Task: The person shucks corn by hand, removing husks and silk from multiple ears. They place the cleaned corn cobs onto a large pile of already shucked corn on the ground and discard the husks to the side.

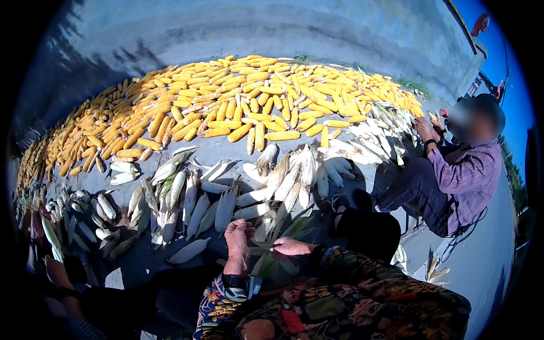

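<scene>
My left hand is raised in front of my lap with its fingers curled. Whether anything is inside it is hidden. Beside it, my right hand has its fingertips closed on green corn husk leaves, which spread out below and around the hand. Any ear inside those leaves cannot be made out. Just beyond both hands lie unhusked corn ears in pale, dry husks, several of them bunched together. One single husked-over ear rests on the ground left of my left hand.
Bare yellow corn cobs cover the ground in a broad band along a wall. At right a seated person handles an ear. Another person's hand is at lower left, near a corn ear. Loose husks lie at lower right.
</scene>
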`<state>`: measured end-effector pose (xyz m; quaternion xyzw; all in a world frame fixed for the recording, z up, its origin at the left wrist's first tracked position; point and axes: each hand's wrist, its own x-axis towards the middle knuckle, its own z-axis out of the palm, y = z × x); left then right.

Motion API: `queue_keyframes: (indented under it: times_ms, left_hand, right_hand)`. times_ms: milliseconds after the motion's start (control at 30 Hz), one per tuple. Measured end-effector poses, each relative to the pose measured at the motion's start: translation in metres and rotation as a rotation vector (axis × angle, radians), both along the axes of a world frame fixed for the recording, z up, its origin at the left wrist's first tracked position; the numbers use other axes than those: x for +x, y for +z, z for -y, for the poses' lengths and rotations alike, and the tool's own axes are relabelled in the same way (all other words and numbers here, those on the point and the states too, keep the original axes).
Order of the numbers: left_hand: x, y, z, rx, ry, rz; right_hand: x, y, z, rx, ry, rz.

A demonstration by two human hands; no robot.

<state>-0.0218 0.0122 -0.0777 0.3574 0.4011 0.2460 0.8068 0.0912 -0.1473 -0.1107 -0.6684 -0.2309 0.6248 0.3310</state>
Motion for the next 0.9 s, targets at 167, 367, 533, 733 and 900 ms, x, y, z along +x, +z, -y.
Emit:
queue_keyframes:
  times_ms: [167, 367, 533, 733, 900]
  left_hand:
    - [0.000, 0.002, 0.001, 0.000, -0.005, -0.016]
    - [-0.004, -0.005, -0.003, 0.034, 0.002, -0.041]
    - [-0.014, -0.019, -0.020, 0.017, 0.064, -0.157]
    - [-0.016, -0.025, -0.027, 0.003, 0.058, -0.232]
    - [-0.009, -0.041, -0.024, -0.016, 0.014, -0.377]
  right_hand:
    - [-0.014, -0.036, 0.020, 0.139, 0.055, -0.134]
    - [0.024, -0.118, 0.019, 0.110, 0.120, 0.377]
    - [0.038, -0.124, 0.041, 0.064, 0.037, 0.622]
    - [0.038, -0.102, 0.047, 0.090, 0.047, 0.894]
    - [0.022, -0.105, 0.034, -0.125, -0.130, 0.809]
